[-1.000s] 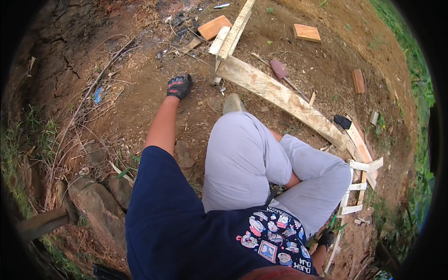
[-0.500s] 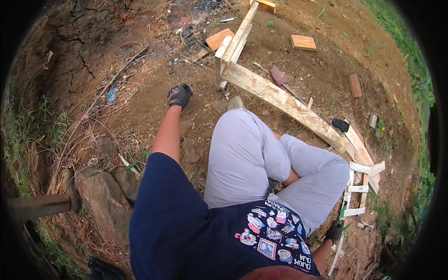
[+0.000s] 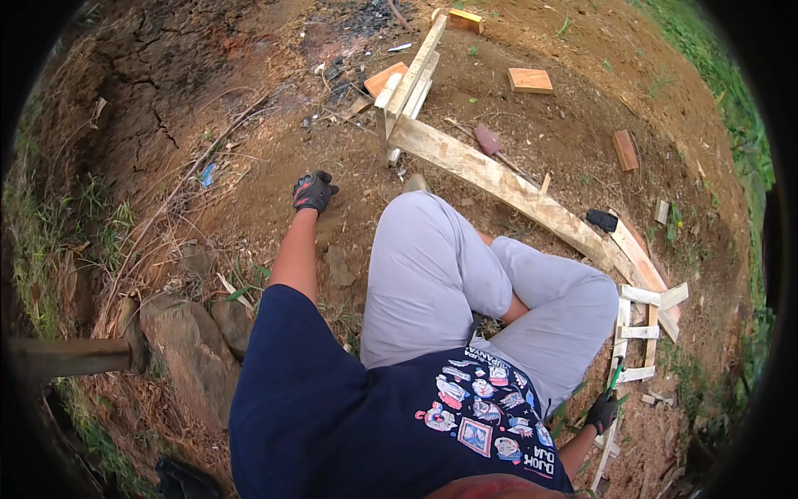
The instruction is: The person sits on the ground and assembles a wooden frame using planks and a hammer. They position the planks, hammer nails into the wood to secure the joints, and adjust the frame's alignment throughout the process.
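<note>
My left hand [image 3: 313, 193], in a black glove with red marks, hovers over bare soil left of my knee. Its fingers are curled; what they hold, if anything, is hidden. At the lower right, my right hand [image 3: 602, 413], in a dark glove, is closed on a slim green tool [image 3: 615, 376] whose kind I cannot make out. That tool points at a small ladder-like wooden frame [image 3: 639, 332] of pale slats. Across the ground beyond my knees lies a long wooden plank [image 3: 499, 185], meeting an upright wooden frame [image 3: 413, 75] at its far left end.
A mallet with a reddish head [image 3: 488, 140] lies behind the plank. Orange-brown wood blocks [image 3: 530, 81] are scattered beyond it. A black object [image 3: 602, 220] rests by the plank's right end. Large rocks [image 3: 189, 345] and a thick wooden handle [image 3: 71, 358] are at left.
My left hand has shifted slightly left and down, its fingers now turned more to the right. My right hand has moved slightly, still gripping the green tool. The whole view has shifted a little.
</note>
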{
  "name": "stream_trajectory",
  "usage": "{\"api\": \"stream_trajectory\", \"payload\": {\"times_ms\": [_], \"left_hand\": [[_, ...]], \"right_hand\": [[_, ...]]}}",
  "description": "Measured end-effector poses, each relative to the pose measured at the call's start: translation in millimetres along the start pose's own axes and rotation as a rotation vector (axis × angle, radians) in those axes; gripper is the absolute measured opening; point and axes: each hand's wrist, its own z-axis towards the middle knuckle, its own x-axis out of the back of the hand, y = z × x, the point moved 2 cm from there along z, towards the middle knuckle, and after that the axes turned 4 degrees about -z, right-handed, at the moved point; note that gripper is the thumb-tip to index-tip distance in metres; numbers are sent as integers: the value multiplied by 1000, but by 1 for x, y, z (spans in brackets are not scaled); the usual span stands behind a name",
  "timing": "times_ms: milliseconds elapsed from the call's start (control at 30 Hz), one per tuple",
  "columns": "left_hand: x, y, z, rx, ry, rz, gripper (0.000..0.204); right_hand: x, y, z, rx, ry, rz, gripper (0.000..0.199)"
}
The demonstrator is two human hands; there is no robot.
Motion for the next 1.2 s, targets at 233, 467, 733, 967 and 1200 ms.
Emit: {"api": "stream_trajectory", "payload": {"times_ms": [233, 467, 733, 967, 1200], "left_hand": [[5, -1, -16, -27, 53, 53, 39], [42, 14, -34, -61, 91, -147, 37], [58, 24, -20, -109, 89, -75, 38], [47, -4, -3, -102, 164, -155, 34], [76, 78, -55, -334, 168, -241, 26]], "right_hand": [[-9, 0, 14, 62, -18, 23, 54], [-6, -11, 11, -7, -45, -2, 58], [4, 8, 22, -55, 23, -74, 57], [12, -4, 24, -26, 70, -24, 53], [34, -20, 34, 119, 388, 442, 44]]}}
